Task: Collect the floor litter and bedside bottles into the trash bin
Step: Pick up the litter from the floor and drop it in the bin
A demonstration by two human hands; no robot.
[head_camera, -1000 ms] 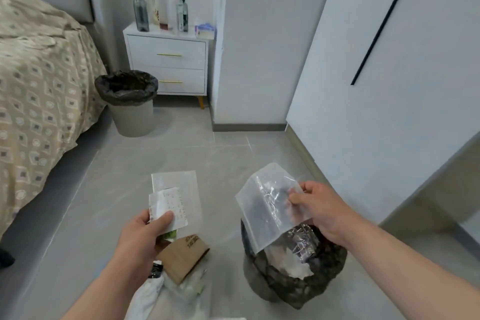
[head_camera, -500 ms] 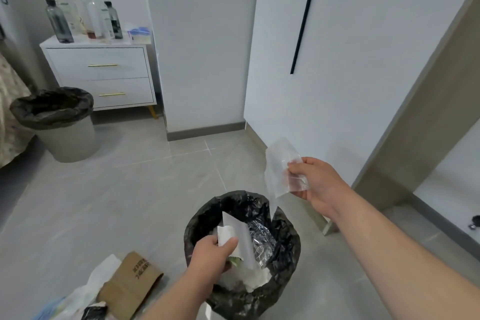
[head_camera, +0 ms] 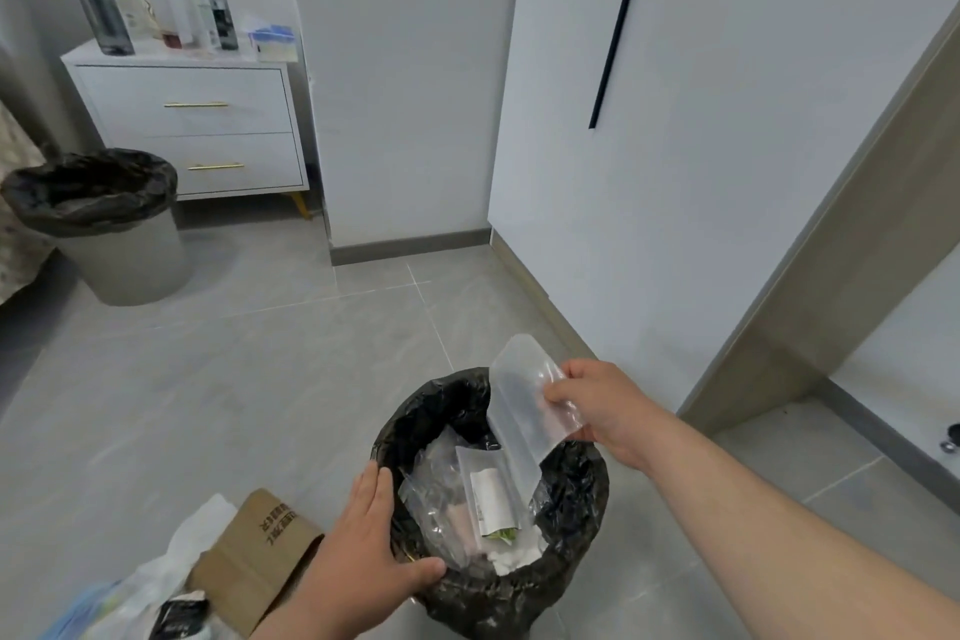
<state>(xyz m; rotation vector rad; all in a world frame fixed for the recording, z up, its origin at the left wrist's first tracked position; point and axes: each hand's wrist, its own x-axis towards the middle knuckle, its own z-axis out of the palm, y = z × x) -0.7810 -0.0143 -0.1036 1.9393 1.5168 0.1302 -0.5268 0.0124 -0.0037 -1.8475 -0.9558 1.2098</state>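
A trash bin lined with a black bag [head_camera: 571, 525] stands on the floor right below me, holding clear wrappers and a small packet with a white label [head_camera: 491, 491]. My right hand [head_camera: 597, 405] pinches a clear plastic bag [head_camera: 519, 411] over the bin's far rim. My left hand [head_camera: 369, 541] is empty, fingers straight, resting on the bin's near left rim. Several bottles [head_camera: 156, 5] stand on the white bedside cabinet [head_camera: 192, 120] at the far left.
A flattened cardboard piece [head_camera: 254, 561] and white and black plastic litter [head_camera: 156, 592] lie on the floor at my lower left. A second bin with a black liner [head_camera: 104, 224] stands beside the cabinet and the bed's edge [head_camera: 15, 224]. White wardrobe panels [head_camera: 701, 120] rise on the right.
My left hand has let its paper and packet fall into the bin and now rests open on the rim. My right hand has brought the clear bag lower, over the bin.
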